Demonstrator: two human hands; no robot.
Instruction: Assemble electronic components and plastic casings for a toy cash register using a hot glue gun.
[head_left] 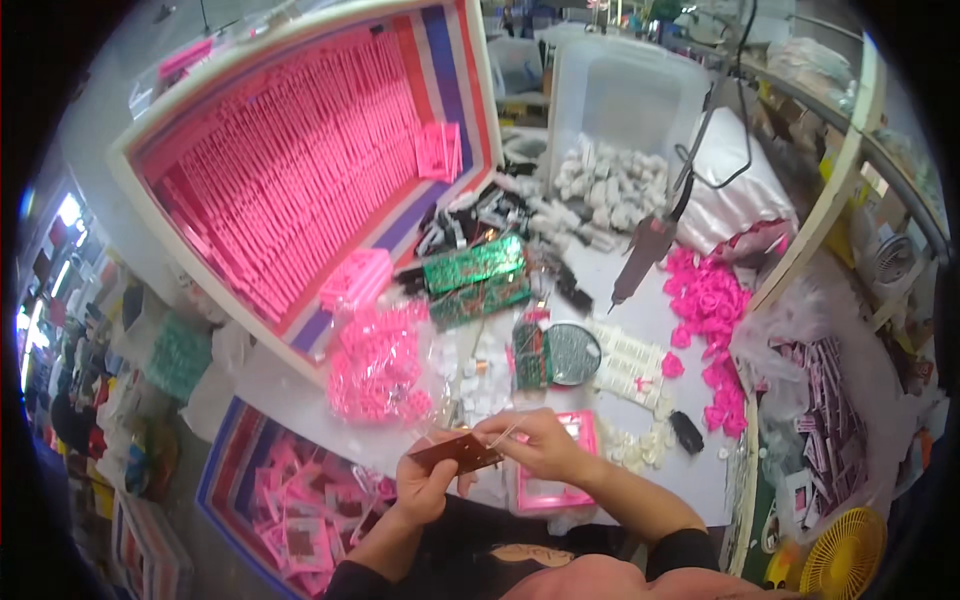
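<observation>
My left hand (425,488) grips a small brown circuit board (458,455) by its left side, thumb on top. The board is tilted above the near edge of the table. My right hand (548,446) is closed in a pinch at the board's right end, on thin pale wires (508,433). What lies under its fingertips is hidden. Just beyond and partly below my right forearm lies a pink rectangular frame (528,492) with a pale inside. A green circuit board panel (532,358) and a round grey dish (575,353) sit farther back.
A large box (300,170) of pink cases leans at left; another box (215,480) of pink pieces stands below. A powered screwdriver (642,260) hangs over the table. Pink parts (708,290) lie right, a clear bin (625,100) behind, a yellow fan (845,553) near right.
</observation>
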